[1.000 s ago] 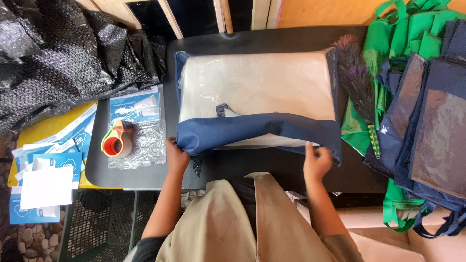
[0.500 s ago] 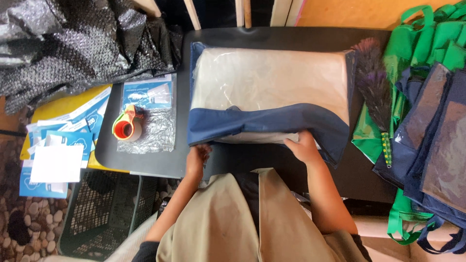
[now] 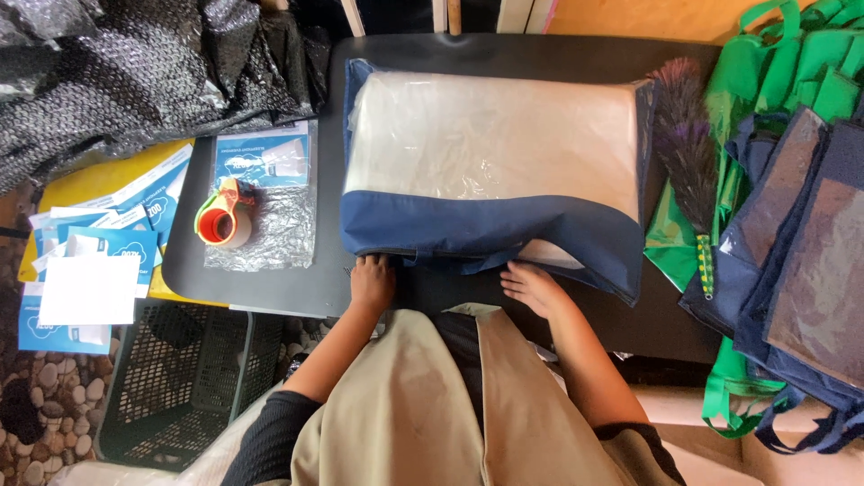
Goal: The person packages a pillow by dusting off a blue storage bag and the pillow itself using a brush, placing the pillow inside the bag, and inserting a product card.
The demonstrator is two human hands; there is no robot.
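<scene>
A navy fabric bag (image 3: 490, 229) with a clear plastic front lies flat on the dark table (image 3: 270, 279), and a white pillow (image 3: 490, 139) fills it. My left hand (image 3: 372, 281) rests at the bag's near left edge, fingers curled against the navy fabric. At the near edge further right my right hand (image 3: 533, 286) lies with fingers spread on the fabric, by the open flap where white shows through. Whether either hand pinches the fabric is unclear.
A tape dispenser (image 3: 224, 218) sits on clear plastic sleeves left of the bag. Blue and white leaflets (image 3: 90, 270) lie further left above a black crate (image 3: 171, 378). Black wrap (image 3: 126, 81) is at top left. A purple duster (image 3: 688, 153) and stacked green and navy bags (image 3: 792, 225) lie right.
Both hands have moved inward along the bag's near edge, and the right hand has shifted left toward the open flap. The view has drawn closer to the table.
</scene>
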